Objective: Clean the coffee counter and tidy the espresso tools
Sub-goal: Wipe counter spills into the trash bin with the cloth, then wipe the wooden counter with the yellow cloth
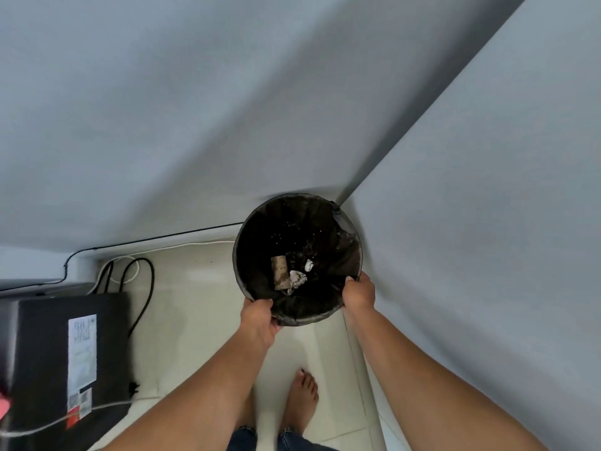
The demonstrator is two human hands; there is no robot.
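A round black trash bin (253, 232) lined with a dark bag stands in the corner where two grey walls meet. Inside lie a brown cardboard piece (279, 271), crumpled white paper (297, 278) and scattered dark grounds. My left hand (258, 315) grips the bin's near rim on the left. On the right side of the near rim, my right hand (359, 292) holds the edge too. Both arms reach down from the bottom of the view.
A black box-shaped appliance (42, 369) with a white label stands on the pale tiled floor (195, 304) at the left, with black and white cables (143, 278) behind it. My bare feet (302, 398) are just below the bin. Walls close in behind and to the right.
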